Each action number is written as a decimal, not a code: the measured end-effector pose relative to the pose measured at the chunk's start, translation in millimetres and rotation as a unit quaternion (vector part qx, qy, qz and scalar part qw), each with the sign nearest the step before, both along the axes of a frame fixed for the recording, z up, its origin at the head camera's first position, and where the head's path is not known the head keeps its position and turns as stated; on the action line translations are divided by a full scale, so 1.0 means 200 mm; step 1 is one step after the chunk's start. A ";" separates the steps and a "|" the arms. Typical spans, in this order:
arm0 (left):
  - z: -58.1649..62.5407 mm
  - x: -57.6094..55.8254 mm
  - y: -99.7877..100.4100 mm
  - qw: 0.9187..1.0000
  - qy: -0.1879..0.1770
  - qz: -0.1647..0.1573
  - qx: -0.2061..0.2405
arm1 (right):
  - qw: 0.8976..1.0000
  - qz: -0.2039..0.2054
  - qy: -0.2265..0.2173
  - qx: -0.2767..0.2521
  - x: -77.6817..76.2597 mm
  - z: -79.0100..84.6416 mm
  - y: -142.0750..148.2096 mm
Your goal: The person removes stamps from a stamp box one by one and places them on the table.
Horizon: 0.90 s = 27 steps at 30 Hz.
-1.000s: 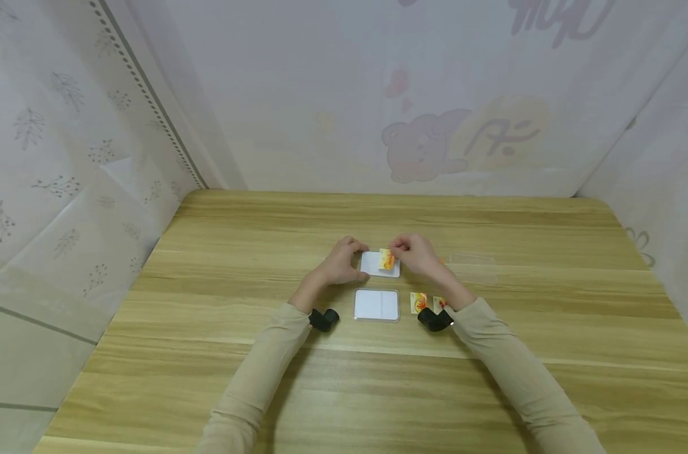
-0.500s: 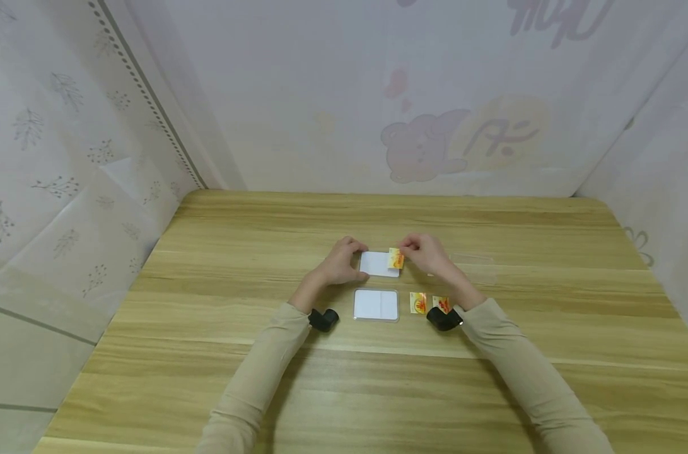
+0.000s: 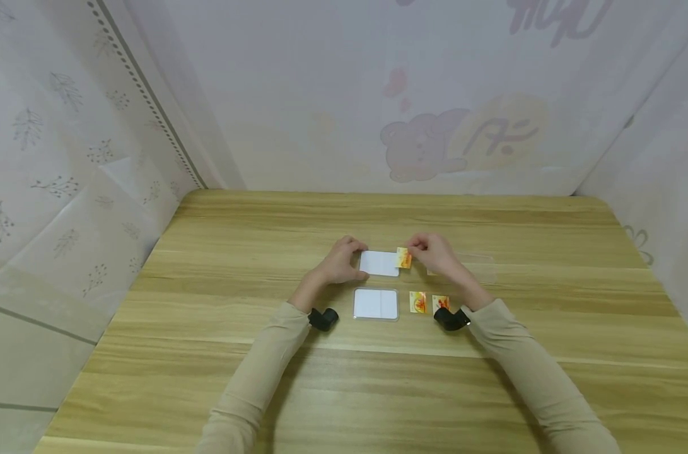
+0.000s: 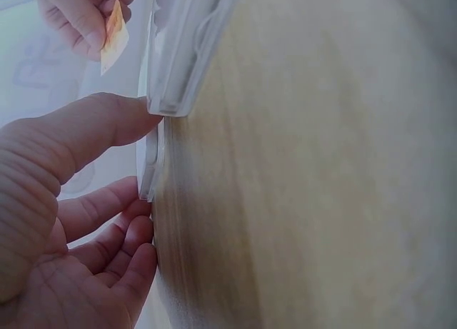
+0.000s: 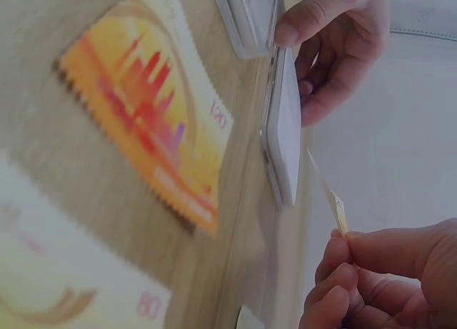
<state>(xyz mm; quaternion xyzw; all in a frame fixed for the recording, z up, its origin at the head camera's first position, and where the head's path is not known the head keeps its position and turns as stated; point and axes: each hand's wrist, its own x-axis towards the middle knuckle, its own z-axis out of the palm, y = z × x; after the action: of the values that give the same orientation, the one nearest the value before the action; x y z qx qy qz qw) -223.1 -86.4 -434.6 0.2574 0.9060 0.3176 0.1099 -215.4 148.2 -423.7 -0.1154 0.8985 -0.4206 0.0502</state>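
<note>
My right hand [image 3: 434, 254] pinches a yellow-orange postage stamp [image 3: 403, 258] by its upper right corner. In the head view the stamp overlaps the right end of a flat white-lined plastic case [image 3: 379, 263]; in the right wrist view the stamp [image 5: 338, 209] appears nearly edge-on, apart from the case. My left hand [image 3: 340, 261] grips the left end of that case, thumb at the near edge and fingers at the far edge. Nearer to me lies a second clear case [image 3: 376, 304] with a white insert that has a dividing line.
Two more stamps lie right of the near case: one with a red skyline [image 3: 418, 302] and another [image 3: 441, 302] partly behind the right wrist camera. A transparent plastic cover [image 3: 477, 270] lies beyond the right forearm. Patterned cloth [image 3: 321, 94] hangs behind the wooden table [image 3: 264, 221].
My right hand has moved rightward with the stamp, from over the case to its right end. The left hand and both cases have stayed in place.
</note>
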 end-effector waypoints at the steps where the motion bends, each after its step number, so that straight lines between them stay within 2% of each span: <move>1: 0.00 0.00 0.00 1.000 -0.001 0.000 0.000 | 1.000 -0.001 0.001 0.000 0.00 0.00 0.01; 27: 0.01 0.00 0.00 1.000 -0.011 0.003 0.015 | 0.998 0.006 -0.012 0.062 0.00 -0.02 0.06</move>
<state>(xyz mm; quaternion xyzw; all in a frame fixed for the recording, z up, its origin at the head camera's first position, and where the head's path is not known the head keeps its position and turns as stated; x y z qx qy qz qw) -222.2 -86.3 -432.9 0.2531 0.9006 0.3343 0.1147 -215.9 161.1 -427.6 -0.1124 0.9213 -0.3655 0.0709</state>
